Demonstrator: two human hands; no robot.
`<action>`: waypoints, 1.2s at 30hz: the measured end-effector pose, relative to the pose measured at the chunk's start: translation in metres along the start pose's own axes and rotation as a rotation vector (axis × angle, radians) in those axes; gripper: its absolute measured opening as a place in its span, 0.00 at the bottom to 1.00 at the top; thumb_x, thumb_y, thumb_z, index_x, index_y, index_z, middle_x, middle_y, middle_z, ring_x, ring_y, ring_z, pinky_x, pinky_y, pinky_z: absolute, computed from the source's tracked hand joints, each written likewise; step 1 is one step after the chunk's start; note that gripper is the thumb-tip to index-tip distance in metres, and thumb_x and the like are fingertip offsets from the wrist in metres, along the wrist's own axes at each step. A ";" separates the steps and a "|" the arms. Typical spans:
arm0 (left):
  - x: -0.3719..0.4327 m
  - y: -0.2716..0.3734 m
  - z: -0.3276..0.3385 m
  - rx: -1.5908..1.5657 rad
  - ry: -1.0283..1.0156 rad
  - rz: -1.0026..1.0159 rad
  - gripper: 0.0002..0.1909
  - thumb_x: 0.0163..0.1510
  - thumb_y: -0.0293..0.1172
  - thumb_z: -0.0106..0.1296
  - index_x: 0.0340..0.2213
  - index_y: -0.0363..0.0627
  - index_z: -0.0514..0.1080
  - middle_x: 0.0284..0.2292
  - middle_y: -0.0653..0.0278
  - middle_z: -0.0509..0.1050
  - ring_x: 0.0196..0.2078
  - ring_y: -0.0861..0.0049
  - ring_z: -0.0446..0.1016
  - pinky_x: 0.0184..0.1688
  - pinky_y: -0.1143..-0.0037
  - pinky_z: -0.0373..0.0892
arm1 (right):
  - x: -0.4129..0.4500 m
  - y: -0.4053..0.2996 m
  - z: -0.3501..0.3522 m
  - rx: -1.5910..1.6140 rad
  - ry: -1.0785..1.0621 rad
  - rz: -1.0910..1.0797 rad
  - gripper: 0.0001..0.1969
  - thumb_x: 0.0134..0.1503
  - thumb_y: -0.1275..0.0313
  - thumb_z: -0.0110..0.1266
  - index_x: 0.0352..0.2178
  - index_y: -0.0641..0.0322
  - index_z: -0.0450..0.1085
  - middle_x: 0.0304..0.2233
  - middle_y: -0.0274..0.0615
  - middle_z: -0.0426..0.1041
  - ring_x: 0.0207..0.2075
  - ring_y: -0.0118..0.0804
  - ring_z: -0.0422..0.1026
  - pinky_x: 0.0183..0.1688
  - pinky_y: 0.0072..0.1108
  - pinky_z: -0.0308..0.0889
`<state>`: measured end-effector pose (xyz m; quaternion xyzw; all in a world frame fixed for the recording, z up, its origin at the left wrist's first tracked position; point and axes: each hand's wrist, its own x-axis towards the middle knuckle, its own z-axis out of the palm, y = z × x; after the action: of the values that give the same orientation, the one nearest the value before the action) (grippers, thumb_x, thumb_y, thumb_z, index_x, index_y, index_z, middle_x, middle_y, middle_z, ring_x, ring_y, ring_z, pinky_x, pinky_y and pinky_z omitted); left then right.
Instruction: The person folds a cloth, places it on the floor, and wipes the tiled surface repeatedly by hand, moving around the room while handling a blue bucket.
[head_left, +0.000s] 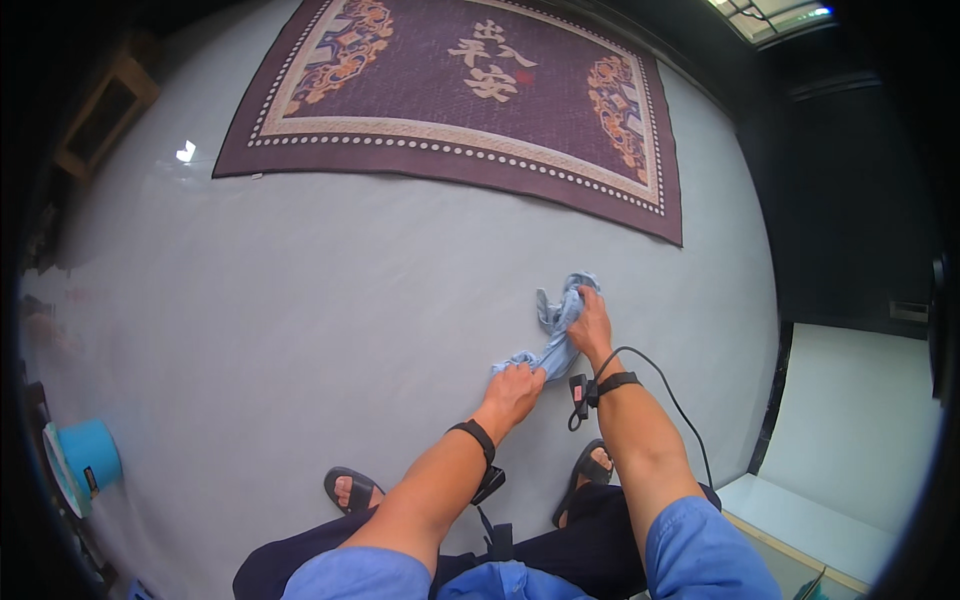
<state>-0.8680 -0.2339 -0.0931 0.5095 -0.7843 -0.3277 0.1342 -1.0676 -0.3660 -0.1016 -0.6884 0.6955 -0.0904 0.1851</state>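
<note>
A crumpled light blue cloth (559, 356) stretches between my two hands, close over the grey floor. My left hand (514, 391) grips its nearer end, with some folds bunched beyond the knuckles. Farther forward and to the right, my right hand (592, 322) holds the other end, where the cloth curls in a loop past the fingers. A loose flap of it hangs to the left of that hand. Each wrist wears a black strap with a small black device, and a black cable runs from the right one.
A purple patterned doormat (540, 184) lies ahead on the grey floor (300, 300). A blue bucket (90, 457) stands at the far left. Dark furniture (847, 225) and a white panel (847, 405) line the right. My sandalled feet (356, 491) are below.
</note>
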 end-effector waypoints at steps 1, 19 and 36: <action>-0.001 -0.005 -0.003 0.001 -0.006 0.000 0.08 0.55 0.27 0.49 0.37 0.44 0.72 0.32 0.53 0.77 0.35 0.55 0.79 0.34 0.60 0.76 | 0.005 -0.012 0.004 0.002 -0.005 -0.005 0.30 0.48 0.82 0.52 0.55 0.53 0.63 0.49 0.56 0.68 0.51 0.64 0.70 0.53 0.42 0.68; -0.100 -0.180 -0.138 0.254 -0.018 -0.048 0.06 0.55 0.29 0.52 0.36 0.49 0.73 0.34 0.56 0.74 0.36 0.56 0.76 0.34 0.58 0.74 | -0.013 -0.245 0.123 0.114 -0.207 -0.470 0.33 0.47 0.81 0.55 0.58 0.67 0.62 0.55 0.66 0.66 0.53 0.64 0.68 0.56 0.43 0.67; -0.227 -0.283 -0.230 0.171 0.164 -0.379 0.04 0.54 0.25 0.54 0.33 0.45 0.74 0.29 0.52 0.75 0.31 0.49 0.76 0.34 0.57 0.72 | -0.071 -0.454 0.184 0.218 -0.340 -0.568 0.28 0.47 0.78 0.62 0.51 0.66 0.64 0.50 0.53 0.66 0.49 0.56 0.71 0.47 0.36 0.75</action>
<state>-0.4404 -0.1943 -0.0771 0.6821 -0.6859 -0.2369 0.0897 -0.5791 -0.2886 -0.0877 -0.8359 0.4217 -0.0960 0.3380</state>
